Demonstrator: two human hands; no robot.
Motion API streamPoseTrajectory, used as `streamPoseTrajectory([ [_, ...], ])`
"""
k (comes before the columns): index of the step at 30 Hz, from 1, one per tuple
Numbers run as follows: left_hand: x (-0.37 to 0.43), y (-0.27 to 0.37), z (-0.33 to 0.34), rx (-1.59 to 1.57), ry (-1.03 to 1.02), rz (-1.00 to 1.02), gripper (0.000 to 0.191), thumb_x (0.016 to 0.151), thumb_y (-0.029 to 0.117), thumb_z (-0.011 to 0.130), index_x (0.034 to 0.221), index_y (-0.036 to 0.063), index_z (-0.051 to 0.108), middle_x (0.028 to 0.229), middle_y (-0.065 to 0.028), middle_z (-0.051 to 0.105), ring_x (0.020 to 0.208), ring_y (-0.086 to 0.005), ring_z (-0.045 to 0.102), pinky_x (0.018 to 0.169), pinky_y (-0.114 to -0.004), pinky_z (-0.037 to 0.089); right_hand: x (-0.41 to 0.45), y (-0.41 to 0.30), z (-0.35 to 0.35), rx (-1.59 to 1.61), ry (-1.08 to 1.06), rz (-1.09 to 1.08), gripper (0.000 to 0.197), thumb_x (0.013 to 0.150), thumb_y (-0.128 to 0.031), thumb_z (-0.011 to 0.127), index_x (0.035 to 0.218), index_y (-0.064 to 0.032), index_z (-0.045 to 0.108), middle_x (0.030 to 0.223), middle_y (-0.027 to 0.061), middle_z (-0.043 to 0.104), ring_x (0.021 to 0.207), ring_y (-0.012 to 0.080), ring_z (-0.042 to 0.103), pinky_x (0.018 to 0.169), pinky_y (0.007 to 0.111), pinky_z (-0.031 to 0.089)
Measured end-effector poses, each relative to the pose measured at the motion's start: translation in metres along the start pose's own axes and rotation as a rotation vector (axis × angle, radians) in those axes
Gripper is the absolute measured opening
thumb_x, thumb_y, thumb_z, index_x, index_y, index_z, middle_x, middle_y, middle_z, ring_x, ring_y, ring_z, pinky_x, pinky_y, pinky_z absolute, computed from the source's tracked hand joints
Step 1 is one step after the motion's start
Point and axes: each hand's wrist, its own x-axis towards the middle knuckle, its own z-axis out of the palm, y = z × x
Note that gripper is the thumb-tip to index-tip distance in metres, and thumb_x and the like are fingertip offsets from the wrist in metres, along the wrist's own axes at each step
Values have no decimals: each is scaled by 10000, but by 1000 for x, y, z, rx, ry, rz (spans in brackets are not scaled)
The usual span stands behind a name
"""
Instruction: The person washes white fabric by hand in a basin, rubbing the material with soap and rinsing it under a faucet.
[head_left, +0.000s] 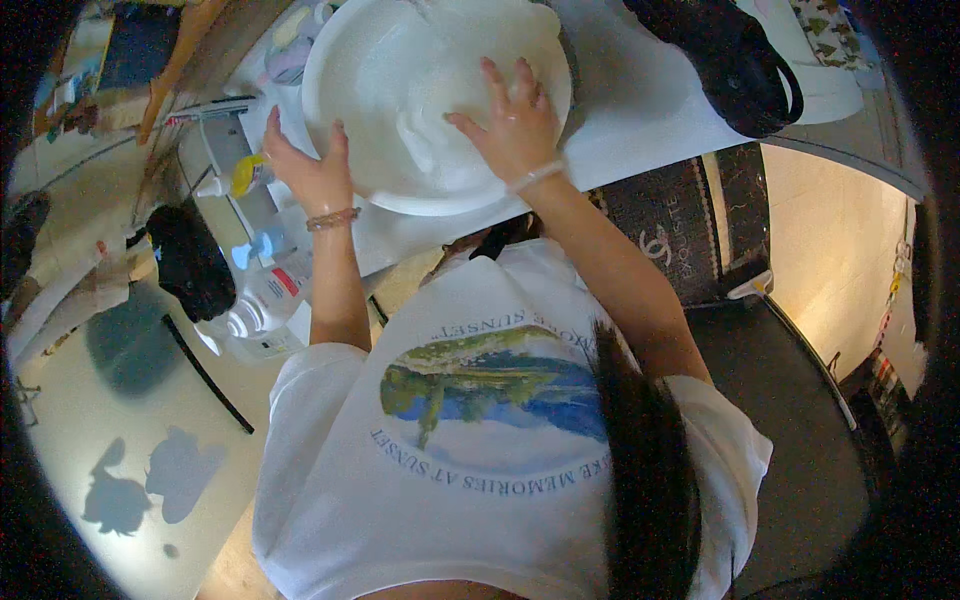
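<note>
A wide white basin (381, 196) stands at the table's edge before me. Inside it is a glossy whitish mass (420, 142) with folds; whether it is liquid or soft solid I cannot tell. My left hand (313, 169) is at the basin's left rim, thumb and fingers spread, with nothing held. Over the right part of the basin, my right hand (517, 131) has its fingers apart, looks wet and grips nothing. Whether its fingertips touch the mass is unclear.
On the left lie a small bottle with a yellow label (246, 176), a large white bottle (271, 300), a light blue piece (262, 246) and a black item (191, 262). A black bag (739, 75) rests on the white table (630, 112) at right. Below is a black seat (772, 390).
</note>
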Motion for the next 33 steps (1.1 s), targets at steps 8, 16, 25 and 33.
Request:
streamPoseTrajectory([
  [8,-9,-49,19,-534,-490,-496,393,639,71,596,1002,-46,499,881,-149,591,757,-218,581,669,-301,451,42,-13,46,109,-255,75,904,573,-564,623,1302,-200,231,1320,197,228,1201,390,226,966,466,228],
  [16,-13,9,-36,-499,-339,-458,279,650,26,529,923,-30,545,821,-106,599,740,-180,572,674,-280,438,49,-6,53,566,-298,10,872,548,-425,714,1262,-128,310,1223,167,398,1124,293,390,937,323,313],
  [25,-15,39,-72,-524,-298,-476,291,647,-10,498,935,-29,539,818,-60,572,725,-122,523,658,-236,412,52,-13,66,708,-309,-173,817,553,-361,729,1230,-91,359,1199,148,425,1115,264,397,938,318,310],
  [33,-22,17,-72,-602,-260,-582,311,646,-40,498,954,-22,536,808,-48,563,714,-118,514,645,-213,402,51,-20,64,700,-391,-178,754,571,-338,723,1216,-126,394,1207,132,430,1104,261,414,940,309,311],
])
